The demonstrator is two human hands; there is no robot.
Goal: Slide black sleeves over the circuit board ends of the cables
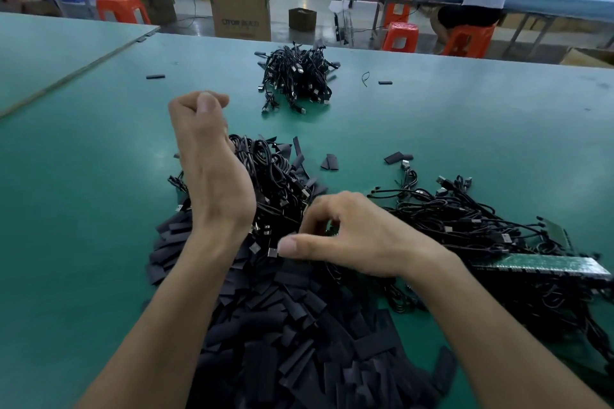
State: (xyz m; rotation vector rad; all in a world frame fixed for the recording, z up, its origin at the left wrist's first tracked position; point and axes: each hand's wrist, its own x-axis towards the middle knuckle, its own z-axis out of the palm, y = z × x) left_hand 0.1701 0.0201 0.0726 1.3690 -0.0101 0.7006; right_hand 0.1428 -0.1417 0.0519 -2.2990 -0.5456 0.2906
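Hovering over the near cables (275, 173) and black sleeves (299, 325), the left hand (209, 163) has its grip curled tight, seemingly empty. The right hand (352, 236) curls among the cables; I cannot tell its hold. Bare bench (83, 176) spreads left.

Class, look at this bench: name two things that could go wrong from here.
1. The tangled black cables under the right hand are interlocked; pulling one out could drag neighbours along or strain its end.
2. The flat black sleeves are heaped loosely in front of the person; a careless sweep could scatter them across the green table.
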